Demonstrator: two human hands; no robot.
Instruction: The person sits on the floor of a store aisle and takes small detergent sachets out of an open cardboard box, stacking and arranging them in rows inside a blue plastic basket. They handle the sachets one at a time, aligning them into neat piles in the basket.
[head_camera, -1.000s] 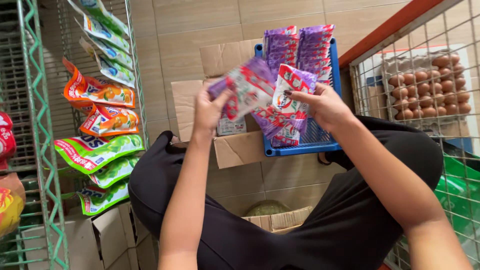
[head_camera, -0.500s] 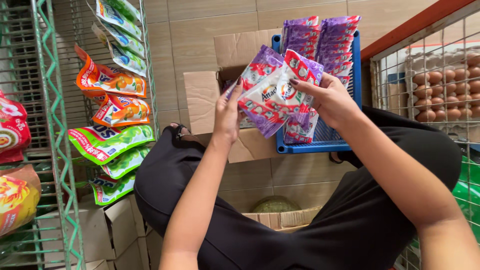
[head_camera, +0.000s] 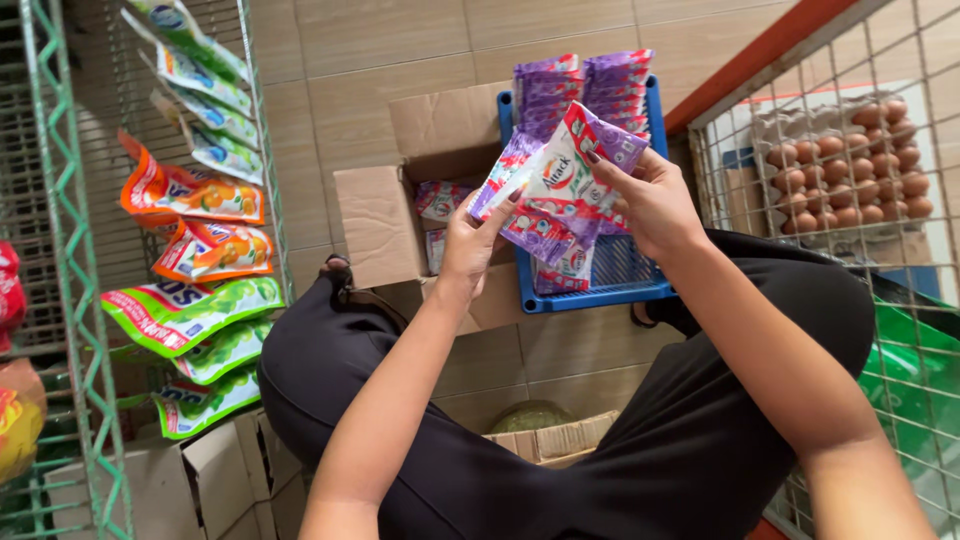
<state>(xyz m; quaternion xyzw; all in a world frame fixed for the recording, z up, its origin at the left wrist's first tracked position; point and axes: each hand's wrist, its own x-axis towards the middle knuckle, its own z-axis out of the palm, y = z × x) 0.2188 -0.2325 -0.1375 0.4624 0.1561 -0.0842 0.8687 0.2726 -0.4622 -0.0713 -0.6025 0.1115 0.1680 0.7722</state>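
Note:
Both my hands hold a bunch of purple, white and red sachets above a blue plastic basket. My left hand grips the bunch from below on its left side. My right hand pinches its right edge. More purple sachets stand in a row at the basket's far end. An open cardboard box with similar sachets inside sits just left of the basket. My legs in black trousers are folded beneath my arms.
A green wire rack at left carries hanging orange and green pouches. At right, a wire cage encloses a tray of brown eggs. Cardboard boxes sit at lower left on the tiled floor.
Both hands have drawn the sachets together into one tighter bunch. The view has shifted so the basket and box sit further right in the frame.

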